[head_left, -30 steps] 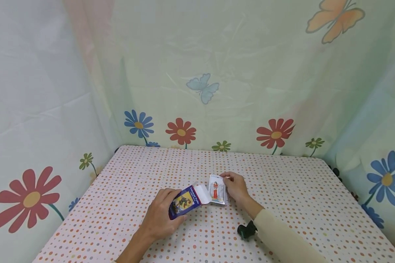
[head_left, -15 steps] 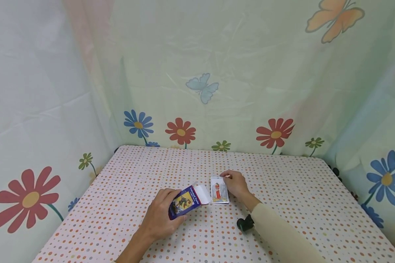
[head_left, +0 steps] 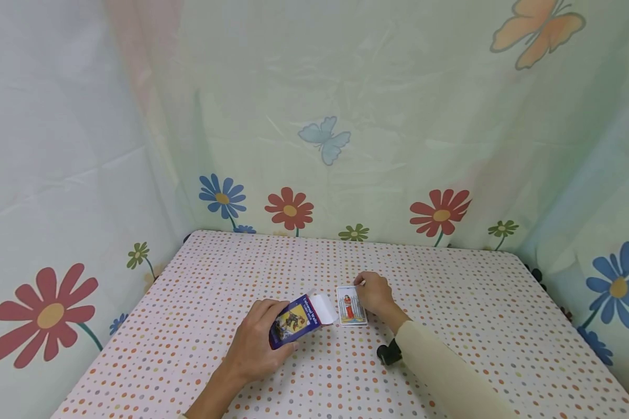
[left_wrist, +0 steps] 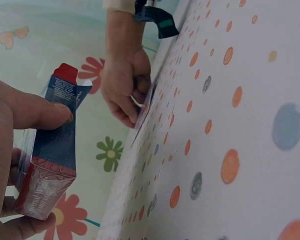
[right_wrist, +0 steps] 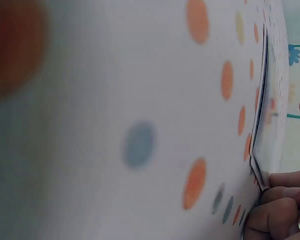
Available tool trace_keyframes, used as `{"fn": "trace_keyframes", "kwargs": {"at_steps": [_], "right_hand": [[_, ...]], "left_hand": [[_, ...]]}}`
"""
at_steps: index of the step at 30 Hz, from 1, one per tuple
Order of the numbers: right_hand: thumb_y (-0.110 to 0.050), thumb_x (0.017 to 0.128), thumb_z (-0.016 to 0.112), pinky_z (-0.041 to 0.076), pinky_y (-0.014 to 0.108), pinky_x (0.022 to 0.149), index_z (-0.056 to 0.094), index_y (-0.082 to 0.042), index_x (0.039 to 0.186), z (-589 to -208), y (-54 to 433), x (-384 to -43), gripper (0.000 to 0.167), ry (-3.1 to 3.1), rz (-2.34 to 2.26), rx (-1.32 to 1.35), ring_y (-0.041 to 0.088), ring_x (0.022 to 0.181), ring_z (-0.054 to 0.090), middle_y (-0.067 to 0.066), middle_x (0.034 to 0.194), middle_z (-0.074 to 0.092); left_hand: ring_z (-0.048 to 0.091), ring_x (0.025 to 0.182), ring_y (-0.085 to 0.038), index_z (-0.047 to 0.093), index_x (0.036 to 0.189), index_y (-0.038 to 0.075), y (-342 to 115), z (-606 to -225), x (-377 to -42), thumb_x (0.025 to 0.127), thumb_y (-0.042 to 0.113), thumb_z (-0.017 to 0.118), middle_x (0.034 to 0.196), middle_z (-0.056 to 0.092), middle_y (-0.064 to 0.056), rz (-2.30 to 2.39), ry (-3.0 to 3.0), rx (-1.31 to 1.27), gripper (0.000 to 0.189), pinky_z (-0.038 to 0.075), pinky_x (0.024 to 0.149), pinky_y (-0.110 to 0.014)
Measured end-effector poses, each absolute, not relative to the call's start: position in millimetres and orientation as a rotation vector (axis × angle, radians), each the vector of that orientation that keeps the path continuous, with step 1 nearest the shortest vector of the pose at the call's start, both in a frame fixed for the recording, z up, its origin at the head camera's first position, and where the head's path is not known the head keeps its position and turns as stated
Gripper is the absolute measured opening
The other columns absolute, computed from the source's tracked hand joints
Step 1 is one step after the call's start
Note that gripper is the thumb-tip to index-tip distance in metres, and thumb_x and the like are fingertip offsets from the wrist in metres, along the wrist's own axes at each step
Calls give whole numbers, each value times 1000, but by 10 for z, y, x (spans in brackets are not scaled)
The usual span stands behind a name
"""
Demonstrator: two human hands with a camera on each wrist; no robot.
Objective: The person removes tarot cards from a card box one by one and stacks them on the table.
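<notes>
My left hand (head_left: 254, 346) grips a blue tarot deck box (head_left: 293, 322), thumb on one side and fingers on the other. The box lies tilted in the hand, its white end flap (head_left: 322, 308) folded out toward the right. Just beyond the flap, a small layer of tarot cards (head_left: 349, 306) rests face up on the table, the top one showing a figure in red. At their far right corner my right hand (head_left: 376, 295) pinches the edge of a card. The right wrist view shows the card (right_wrist: 268, 107) nearly edge-on, with curled fingers (right_wrist: 277, 215) at its corner.
The table (head_left: 188, 326) wears a white cloth with coloured dots. A black strap piece (head_left: 389, 352) hangs at the right sleeve (head_left: 440, 366). Cloth curtains (head_left: 388, 116) printed with flowers and butterflies stand around the back and sides.
My right hand has shifted the top tarot card slightly right and toward me, so it now sits squarer over the one beneath. The left hand and box stay in place.
</notes>
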State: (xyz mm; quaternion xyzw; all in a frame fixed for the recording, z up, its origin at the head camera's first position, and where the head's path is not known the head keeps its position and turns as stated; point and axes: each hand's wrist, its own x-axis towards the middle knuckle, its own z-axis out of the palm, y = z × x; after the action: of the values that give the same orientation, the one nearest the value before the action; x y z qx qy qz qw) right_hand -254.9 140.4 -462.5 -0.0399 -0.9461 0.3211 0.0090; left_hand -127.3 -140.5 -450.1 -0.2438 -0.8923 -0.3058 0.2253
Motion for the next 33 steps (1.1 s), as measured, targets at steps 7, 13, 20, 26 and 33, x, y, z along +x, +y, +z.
{"fn": "trace_keyframes", "kwargs": {"at_steps": [7,13,20,26,33], "right_hand": [[-6,95,60,42,29,58,67,-6,98,-4611,1417,-2557,8,-2957,1033,-136,21,72,56,8,84,63],[-9,95,58,42,30,59,65,-5,103,-4614,1422,-2539,11,-2951,1095,-158,21,73,56,8,87,64],[-10,93,54,41,31,58,63,-5,106,-4628,1428,-2519,16,-2906,1175,-181,22,71,54,10,86,62],[-11,93,57,41,30,56,63,-4,107,-4633,1425,-2496,17,-2829,1252,-179,20,68,54,9,82,61],[-12,92,58,39,29,56,66,-5,104,-4595,1371,-2399,16,-2689,1346,-149,17,63,48,5,77,54]], "left_hand": [[52,102,-8,62,134,12,-1409,-4503,-1285,72,34,89,122,60,3,-826,-2439,-696,72,52,79,-30],[51,102,-8,62,135,12,-1408,-4489,-1270,72,34,90,122,60,3,-843,-2458,-681,72,52,80,-31],[51,105,-7,62,135,11,-1408,-4477,-1265,72,35,90,123,60,2,-845,-2478,-669,73,52,83,-31],[51,104,-7,63,134,12,-1407,-4496,-1266,71,34,91,123,60,3,-842,-2468,-672,72,52,82,-31],[51,104,-8,62,134,12,-1406,-4498,-1268,71,33,90,123,60,2,-834,-2467,-685,72,52,81,-31]]}}
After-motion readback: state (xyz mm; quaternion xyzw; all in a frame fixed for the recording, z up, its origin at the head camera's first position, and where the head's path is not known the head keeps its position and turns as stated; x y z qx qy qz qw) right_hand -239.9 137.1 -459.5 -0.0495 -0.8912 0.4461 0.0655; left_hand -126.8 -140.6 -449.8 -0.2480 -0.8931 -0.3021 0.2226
